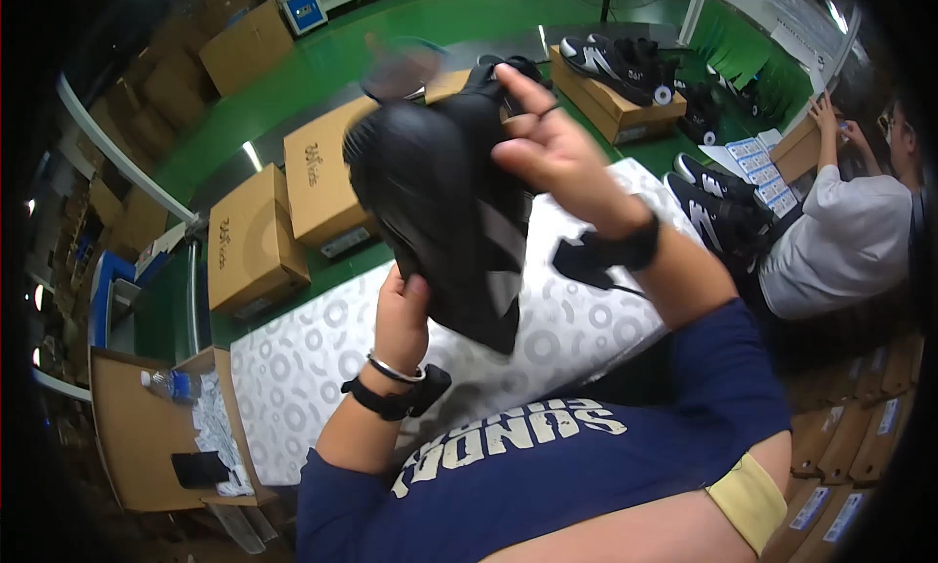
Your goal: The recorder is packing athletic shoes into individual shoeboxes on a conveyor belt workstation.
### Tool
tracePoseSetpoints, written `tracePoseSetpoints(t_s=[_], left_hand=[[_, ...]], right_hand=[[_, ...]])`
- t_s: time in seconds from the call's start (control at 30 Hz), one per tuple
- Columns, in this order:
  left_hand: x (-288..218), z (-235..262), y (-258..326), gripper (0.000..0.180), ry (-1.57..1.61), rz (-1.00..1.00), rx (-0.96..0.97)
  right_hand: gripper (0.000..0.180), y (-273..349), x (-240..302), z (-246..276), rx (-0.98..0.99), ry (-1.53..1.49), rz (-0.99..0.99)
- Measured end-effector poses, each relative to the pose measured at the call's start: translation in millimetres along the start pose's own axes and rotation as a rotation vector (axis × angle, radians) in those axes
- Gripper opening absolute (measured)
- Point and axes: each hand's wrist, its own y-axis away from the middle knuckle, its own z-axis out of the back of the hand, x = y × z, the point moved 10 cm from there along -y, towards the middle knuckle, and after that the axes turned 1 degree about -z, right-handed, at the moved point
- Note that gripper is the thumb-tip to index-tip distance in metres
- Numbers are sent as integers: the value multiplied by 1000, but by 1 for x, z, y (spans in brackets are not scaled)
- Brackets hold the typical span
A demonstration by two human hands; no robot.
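Note:
A black sneaker (pixel 445 202) with white side stripes is held up in front of me, above a sheet of white patterned wrapping paper (pixel 303 368). My left hand (pixel 403 319) grips it from below, at its lower edge. My right hand (pixel 552 148) is at the shoe's top, fingers pinching near the laces and tongue. Both wrists wear black bands; the left also has a silver bracelet.
Closed brown shoeboxes (pixel 249 241) sit on the green table (pixel 176 314) to the left. More black sneakers lie on a box (pixel 611 99) at the back and beside a seated person in white (pixel 840 241). A water bottle (pixel 168 383) and a phone (pixel 198 468) rest lower left.

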Motion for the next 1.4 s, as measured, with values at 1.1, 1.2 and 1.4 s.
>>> tracePoseSetpoints(t_s=[1.1, 1.2, 1.4], left_hand=[[-124, 288, 294, 33, -1600, 188, -1201], [-124, 314, 302, 35, -1335, 409, -1292], [-93, 325, 332, 45, -273, 235, -1195]], right_hand=[[21, 25, -197, -66, -133, -190, -428], [23, 25, -197, -65, -122, -164, -412], [33, 25, -188, -50, -51, 326, -420]])
